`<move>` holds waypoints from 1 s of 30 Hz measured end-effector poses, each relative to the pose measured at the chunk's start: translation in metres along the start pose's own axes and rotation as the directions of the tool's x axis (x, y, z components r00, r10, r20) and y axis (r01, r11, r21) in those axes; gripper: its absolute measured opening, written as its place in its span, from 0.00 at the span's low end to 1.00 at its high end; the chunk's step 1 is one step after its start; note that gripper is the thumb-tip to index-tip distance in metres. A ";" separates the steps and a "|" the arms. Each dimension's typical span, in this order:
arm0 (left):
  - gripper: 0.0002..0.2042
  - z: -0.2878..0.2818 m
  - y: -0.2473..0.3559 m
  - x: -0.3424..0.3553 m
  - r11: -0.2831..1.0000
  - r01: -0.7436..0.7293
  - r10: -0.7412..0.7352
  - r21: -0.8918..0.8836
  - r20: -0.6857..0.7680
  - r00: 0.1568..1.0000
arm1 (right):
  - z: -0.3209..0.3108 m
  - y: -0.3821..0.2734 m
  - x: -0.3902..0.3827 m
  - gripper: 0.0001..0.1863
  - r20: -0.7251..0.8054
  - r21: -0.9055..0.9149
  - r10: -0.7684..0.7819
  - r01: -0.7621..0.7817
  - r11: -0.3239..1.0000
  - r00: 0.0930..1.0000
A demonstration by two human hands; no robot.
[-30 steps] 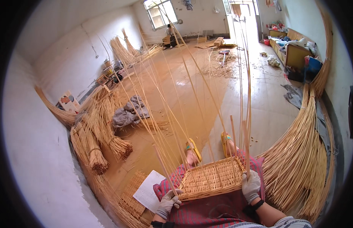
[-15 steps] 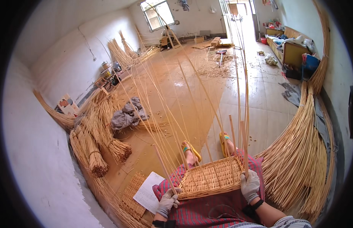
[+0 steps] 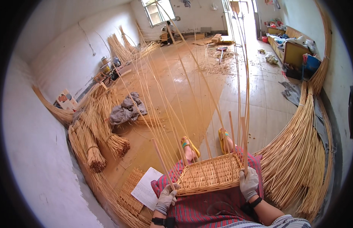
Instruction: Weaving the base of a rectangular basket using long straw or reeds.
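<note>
A partly woven rectangular wicker basket (image 3: 208, 174) rests across my lap on a red striped cloth (image 3: 207, 207). Thick corner stakes and long thin canes rise from its edges. My left hand (image 3: 167, 196), in a pale glove, is closed on the near left corner, at the foot of a corner stake (image 3: 161, 159). At the near right corner my right hand (image 3: 249, 184), gloved too, is closed round the basket's edge by another thick stake (image 3: 244, 142). The fingertips of both hands are partly hidden by the basket.
Bundles of cane (image 3: 93, 155) lie at the left beside a grey cloth (image 3: 127, 109). A large cane bundle (image 3: 298, 159) leans along the right wall. On the floor at my left are a sheet of paper (image 3: 147, 189) and a woven panel (image 3: 131, 192). Far off, a person (image 3: 169, 32) sits near the window.
The basket and both hands have shifted very slightly upward in the picture, while the view moved a little. My grip at both corners looks the same.
</note>
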State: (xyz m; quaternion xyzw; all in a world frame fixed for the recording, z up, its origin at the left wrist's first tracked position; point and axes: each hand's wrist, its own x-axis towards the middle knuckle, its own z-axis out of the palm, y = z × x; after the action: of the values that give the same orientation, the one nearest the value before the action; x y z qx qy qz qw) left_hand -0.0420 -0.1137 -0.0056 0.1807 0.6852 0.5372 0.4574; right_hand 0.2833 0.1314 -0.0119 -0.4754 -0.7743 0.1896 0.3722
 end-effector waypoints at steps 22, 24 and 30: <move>0.23 0.032 -0.016 -0.003 0.937 -0.340 0.295 -0.074 -0.347 0.890 | 0.004 0.000 0.002 0.20 -0.015 0.129 0.032 -0.030 0.991 0.999; 0.25 0.063 0.008 -0.024 0.647 -0.428 0.707 0.631 -0.286 0.647 | -0.012 -0.014 0.016 0.24 -0.138 0.200 -0.067 0.094 0.975 0.988; 0.41 0.146 0.071 -0.010 -0.084 -0.673 0.603 0.735 0.575 0.553 | -0.001 -0.069 0.058 0.25 0.269 0.623 0.060 -0.222 0.750 0.961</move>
State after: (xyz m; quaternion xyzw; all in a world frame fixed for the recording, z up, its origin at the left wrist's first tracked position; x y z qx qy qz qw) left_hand 0.0661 -0.0119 0.0618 0.7205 0.6675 0.1863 -0.0252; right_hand 0.2271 0.1499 0.0562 -0.3495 -0.6606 0.5271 0.4046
